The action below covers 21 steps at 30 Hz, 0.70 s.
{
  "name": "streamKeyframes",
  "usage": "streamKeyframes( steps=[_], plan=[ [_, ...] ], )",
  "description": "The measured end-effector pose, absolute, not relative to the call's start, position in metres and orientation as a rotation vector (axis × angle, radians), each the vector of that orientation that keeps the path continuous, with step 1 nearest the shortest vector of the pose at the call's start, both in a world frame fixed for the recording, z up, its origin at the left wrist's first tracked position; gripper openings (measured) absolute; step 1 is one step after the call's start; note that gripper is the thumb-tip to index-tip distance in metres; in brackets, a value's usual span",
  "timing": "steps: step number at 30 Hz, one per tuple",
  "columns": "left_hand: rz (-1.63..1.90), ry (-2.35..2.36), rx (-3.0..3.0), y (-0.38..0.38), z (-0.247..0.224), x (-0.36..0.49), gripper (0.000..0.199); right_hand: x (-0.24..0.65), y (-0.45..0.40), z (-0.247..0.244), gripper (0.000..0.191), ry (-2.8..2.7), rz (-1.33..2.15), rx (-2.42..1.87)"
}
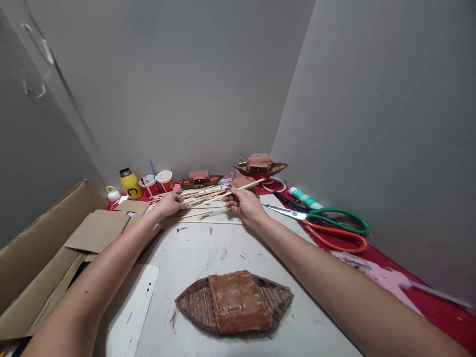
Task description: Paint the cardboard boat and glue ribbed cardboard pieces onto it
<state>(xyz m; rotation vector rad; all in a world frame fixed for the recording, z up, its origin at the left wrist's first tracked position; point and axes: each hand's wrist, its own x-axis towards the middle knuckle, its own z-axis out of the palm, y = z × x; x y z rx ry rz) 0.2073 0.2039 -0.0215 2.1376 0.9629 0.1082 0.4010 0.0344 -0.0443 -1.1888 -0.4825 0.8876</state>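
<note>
My right hand (245,207) pinches a thin wooden stick (249,184), which slants up to the right beyond my fingers. Toward its lower left end is my left hand (173,206), with its fingertips closed at the near side of a pile of similar loose sticks (203,191). Exactly what lies between the left fingertips is partly hidden. Closer to me, a brown model boat (238,303) with a glossy reddish-brown roof rests on the white board (193,253). Another loose stick (215,222) lies across the board below both hands.
Two more model boats (259,164) (200,179) stand at the back, near paper cups (164,181) and a yellow bottle (130,184). Large scissors (316,218) and a green-white tube (305,197) lie right. Cardboard (98,230) fills the left side.
</note>
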Motion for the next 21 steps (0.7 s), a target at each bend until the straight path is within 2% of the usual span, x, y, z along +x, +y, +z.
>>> streamKeyframes(
  steps=[6,9,21],
  plan=[
    [0.199,1.029,1.998,0.22,-0.024,0.191,0.034,0.421,0.033,-0.04,0.025,-0.366,0.488,-1.06],
    [0.262,1.069,1.928,0.223,-0.023,0.186,0.035,0.426,0.031,-0.036,0.034,-0.34,0.365,-1.012],
    [0.509,1.157,1.702,0.223,-0.018,0.184,0.036,0.409,0.029,-0.031,0.037,-0.372,0.302,-1.002]
  ],
)
